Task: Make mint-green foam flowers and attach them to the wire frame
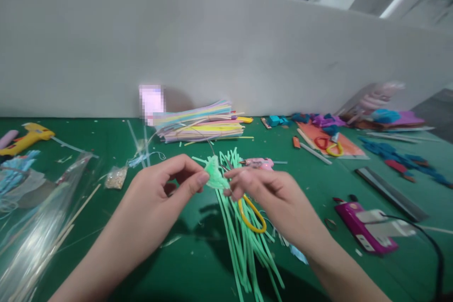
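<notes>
Between the thumb and fingers of my left hand (170,188) is a small light-green fuzzy piece (214,174), which looks made of pipe cleaner. My right hand (260,181) is at its right edge with fingers pinched together; what they hold is hidden. Under both hands a loose bunch of green pipe cleaners (244,245) runs down the table. Scissors with a yellow handle (253,224) show below my right hand; whether they rest on the bunch or hang from the fingers I cannot tell. A pink glue gun (260,163) lies just behind.
Pastel pipe cleaners (201,125) are stacked by the grey partition (226,52). On the left are a yellow glue gun (31,138), a bag of beads (116,177) and clear plastic sleeves (42,226). A magenta power strip (366,226) with a black cable sits at right, near an orange sheet (329,139).
</notes>
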`<state>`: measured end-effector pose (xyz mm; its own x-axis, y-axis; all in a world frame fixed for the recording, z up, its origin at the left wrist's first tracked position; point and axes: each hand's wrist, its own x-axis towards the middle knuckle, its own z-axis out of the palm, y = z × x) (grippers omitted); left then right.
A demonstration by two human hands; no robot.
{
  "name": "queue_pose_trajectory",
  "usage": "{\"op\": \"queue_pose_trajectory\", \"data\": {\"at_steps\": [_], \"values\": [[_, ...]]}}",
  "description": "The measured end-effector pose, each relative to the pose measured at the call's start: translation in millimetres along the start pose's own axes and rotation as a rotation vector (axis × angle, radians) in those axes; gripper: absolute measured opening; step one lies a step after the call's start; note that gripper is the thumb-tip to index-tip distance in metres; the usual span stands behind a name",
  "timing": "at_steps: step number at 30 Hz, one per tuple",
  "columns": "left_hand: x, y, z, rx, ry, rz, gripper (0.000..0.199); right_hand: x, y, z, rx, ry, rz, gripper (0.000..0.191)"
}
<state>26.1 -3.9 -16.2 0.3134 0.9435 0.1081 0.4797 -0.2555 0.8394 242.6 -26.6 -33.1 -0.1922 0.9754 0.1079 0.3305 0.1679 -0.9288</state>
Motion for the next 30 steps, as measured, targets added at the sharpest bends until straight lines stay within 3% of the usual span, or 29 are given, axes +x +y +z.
{"op": "queue_pose_trajectory", "data": {"at_steps": [3, 9, 12, 15, 16, 19, 21, 25, 27, 29, 30], "values": [[-0.4, 3.4, 2.4, 0.0, -0.008, -0.005, 0.024, 2.8, -1.5, -0.4, 0.038, 0.18, -0.047, 0.019], [-0.1, 4.3, 7.3, 0.007, -0.022, 0.008, 0.025, 6.8, -2.3, 7.0, -0.012, 0.012, 0.051, 0.027], [0.1, 3.7, 7.5, 0.027, 0.01, 0.018, 0.025, 1.8, -2.1, 7.0, -0.065, 0.01, 0.065, 0.012], [-0.2, 4.1, 8.2, 0.039, 0.027, 0.015, 0.022, -2.6, -4.2, 7.6, -0.071, -0.001, 0.043, 0.044], [-0.4, 4.5, 8.9, 0.036, 0.016, 0.017, 0.023, -2.8, -5.2, 8.6, -0.067, -0.007, 0.037, 0.043], [-1.4, 5.7, 10.8, 0.02, -0.022, 0.026, 0.024, -1.4, -7.3, 13.4, -0.103, 0.036, 0.02, 0.016], [-1.8, 6.1, 10.7, 0.018, -0.009, 0.022, 0.024, -1.7, -6.7, 15.9, -0.136, 0.049, 0.001, 0.012], [-1.8, 5.4, 7.3, 0.014, 0.036, 0.024, 0.022, -9.9, -3.3, 15.2, -0.051, -0.041, -0.001, 0.061], [-2.5, 5.1, 6.0, 0.011, 0.028, 0.039, 0.021, -13.6, -2.5, 13.9, 0.029, -0.005, 0.001, 0.048], [-4.0, 5.4, 5.7, 0.018, 0.025, 0.06, 0.02, -14.7, -2.7, 13.1, 0.064, 0.13, -0.012, 0.02], [-4.8, 5.7, 5.9, 0.022, 0.029, 0.07, 0.02, -14.5, -3.0, 12.9, 0.058, 0.216, -0.027, 0.018]]}}
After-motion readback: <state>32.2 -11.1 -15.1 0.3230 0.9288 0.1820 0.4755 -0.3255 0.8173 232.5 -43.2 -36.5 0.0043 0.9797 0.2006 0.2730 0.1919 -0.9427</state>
